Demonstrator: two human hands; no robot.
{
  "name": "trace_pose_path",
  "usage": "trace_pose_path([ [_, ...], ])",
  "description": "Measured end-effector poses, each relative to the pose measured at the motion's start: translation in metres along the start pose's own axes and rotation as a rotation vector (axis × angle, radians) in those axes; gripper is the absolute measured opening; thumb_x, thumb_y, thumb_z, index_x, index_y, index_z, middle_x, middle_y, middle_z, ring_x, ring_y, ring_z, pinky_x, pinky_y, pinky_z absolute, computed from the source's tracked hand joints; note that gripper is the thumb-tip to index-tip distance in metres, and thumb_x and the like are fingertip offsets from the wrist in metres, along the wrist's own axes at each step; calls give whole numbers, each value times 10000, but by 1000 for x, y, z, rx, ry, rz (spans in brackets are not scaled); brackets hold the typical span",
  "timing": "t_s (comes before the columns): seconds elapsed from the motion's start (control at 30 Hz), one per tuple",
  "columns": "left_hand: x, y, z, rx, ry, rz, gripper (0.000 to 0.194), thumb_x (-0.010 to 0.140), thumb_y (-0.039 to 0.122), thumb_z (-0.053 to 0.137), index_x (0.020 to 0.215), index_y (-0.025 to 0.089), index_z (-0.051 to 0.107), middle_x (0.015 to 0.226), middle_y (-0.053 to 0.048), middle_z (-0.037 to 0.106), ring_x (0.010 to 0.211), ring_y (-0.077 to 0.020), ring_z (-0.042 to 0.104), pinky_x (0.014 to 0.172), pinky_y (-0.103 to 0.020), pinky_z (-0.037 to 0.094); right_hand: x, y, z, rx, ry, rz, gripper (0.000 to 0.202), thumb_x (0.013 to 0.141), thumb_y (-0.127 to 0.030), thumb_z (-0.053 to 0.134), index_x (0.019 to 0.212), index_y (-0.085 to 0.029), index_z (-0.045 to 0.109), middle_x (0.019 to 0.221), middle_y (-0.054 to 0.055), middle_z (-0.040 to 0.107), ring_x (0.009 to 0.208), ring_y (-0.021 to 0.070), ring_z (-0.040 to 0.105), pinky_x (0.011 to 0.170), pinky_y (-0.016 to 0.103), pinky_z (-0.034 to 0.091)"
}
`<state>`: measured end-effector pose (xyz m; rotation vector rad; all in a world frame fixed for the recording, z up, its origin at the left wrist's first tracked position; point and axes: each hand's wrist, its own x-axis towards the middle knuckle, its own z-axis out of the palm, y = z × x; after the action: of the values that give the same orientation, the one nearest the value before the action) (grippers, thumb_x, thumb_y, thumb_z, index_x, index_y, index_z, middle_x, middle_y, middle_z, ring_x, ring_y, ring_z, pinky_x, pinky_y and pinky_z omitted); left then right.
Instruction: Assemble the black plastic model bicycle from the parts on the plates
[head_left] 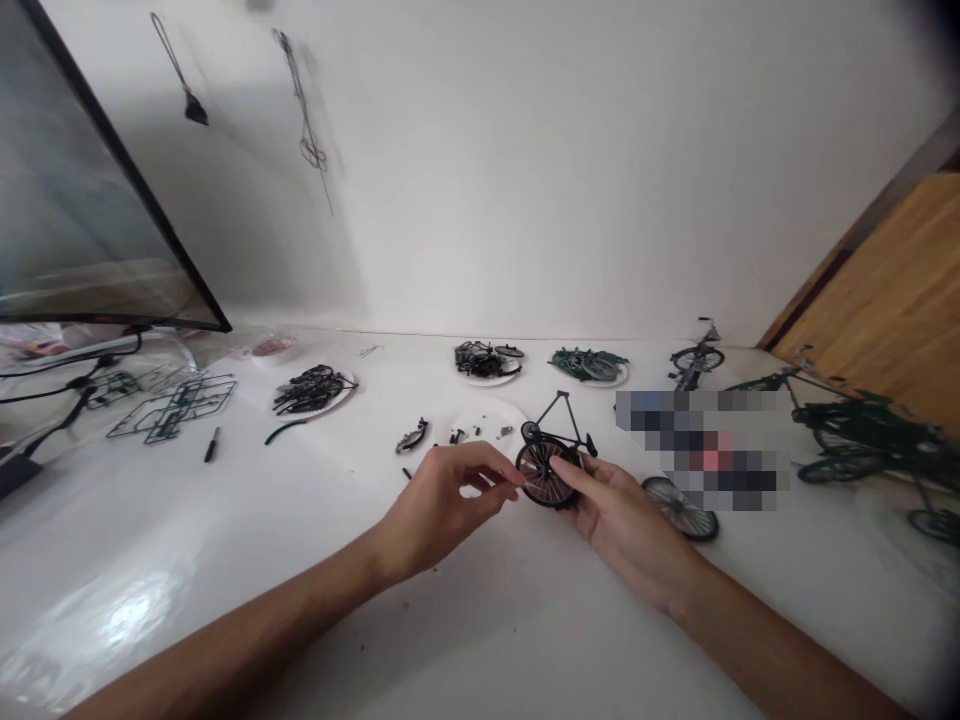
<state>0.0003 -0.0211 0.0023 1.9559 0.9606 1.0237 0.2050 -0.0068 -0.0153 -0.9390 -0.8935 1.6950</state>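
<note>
My right hand [619, 515] grips a small model bicycle [546, 488], its thumb over the black spoked wheel and the fingers behind. The dark bicycle frame rises above that wheel, and only one wheel shows on it. At the left side of the wheel, my left hand [439, 500] is closed in a pinch by the rim; whatever its fingertips hold, if anything, is too small to make out. A loose spoked wheel [699, 522] lies beside my right wrist. Behind my hands, a white plate [491, 406] carries several tiny parts.
Along the back stand plates with black parts [487, 358] and green parts [589, 362]; more black parts [307, 390] lie left. Green part frames [176, 405] and a screwdriver [213, 445] are farther left, below a monitor [82, 180]. Model bicycles [847, 430] stand right.
</note>
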Motion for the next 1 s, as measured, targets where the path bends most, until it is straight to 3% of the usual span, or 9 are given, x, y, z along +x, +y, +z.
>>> trace_pose_path([
  [0.13,3,5,21,-261,66,-229,129,901,211,647,923,108,721,873,-109,773,806,-188,749,714,-306,641,0,3,9,31,34,-53,240,802,-352,787,981,-195,755,1001,53,775,973,205,696,941,344,499],
  [0.3,19,0,29,-206,10,-250,136,902,198,632,919,98,722,865,-110,782,754,-195,768,627,-277,637,0,5,12,64,50,-112,234,769,-363,809,925,-201,744,941,35,762,864,191,678,804,330,513],
  [0.43,27,2,26,-95,-42,-171,137,931,217,605,968,112,684,889,-93,782,751,-184,764,579,-243,595,2,5,7,84,55,-123,226,759,-351,820,910,-206,734,909,15,754,833,176,674,789,319,520],
  [0.53,20,4,16,38,-24,-80,159,967,205,545,969,140,690,904,-75,766,762,-171,734,641,-280,559,3,3,3,79,49,-99,207,772,-331,812,921,-207,739,944,17,767,891,181,694,860,319,522],
  [0.6,10,5,8,163,-37,17,175,964,161,536,1003,168,707,876,-54,746,767,-169,696,684,-305,519,3,0,2,68,28,-62,217,784,-325,806,948,-198,743,967,33,776,937,195,704,930,344,512],
  [0.63,6,7,4,338,-77,149,203,975,155,522,1087,193,687,886,-41,734,734,-153,668,650,-293,489,3,-1,2,63,16,-44,224,786,-321,805,960,-194,744,979,41,778,960,202,707,962,359,503],
  [0.7,0,9,-2,503,-56,259,194,1009,169,491,1103,204,657,867,-21,714,685,-123,626,600,-260,442,2,-2,2,57,1,-25,226,789,-307,806,973,-193,741,1009,44,779,1003,205,704,1010,370,483],
  [0.8,1,11,-3,531,-33,280,181,1040,241,464,1038,180,634,845,-15,698,635,-94,594,561,-230,412,1,-3,1,60,-11,-26,224,794,-305,803,979,-202,733,1038,37,778,1028,200,700,1019,368,480],
  [1.0,2,2,8,499,-116,268,196,1034,243,473,981,158,641,769,-8,657,591,-92,555,553,-231,416,0,0,-1,74,-67,-16,219,853,-339,743,1016,-195,713,1052,65,767,996,218,705,916,380,524],
])
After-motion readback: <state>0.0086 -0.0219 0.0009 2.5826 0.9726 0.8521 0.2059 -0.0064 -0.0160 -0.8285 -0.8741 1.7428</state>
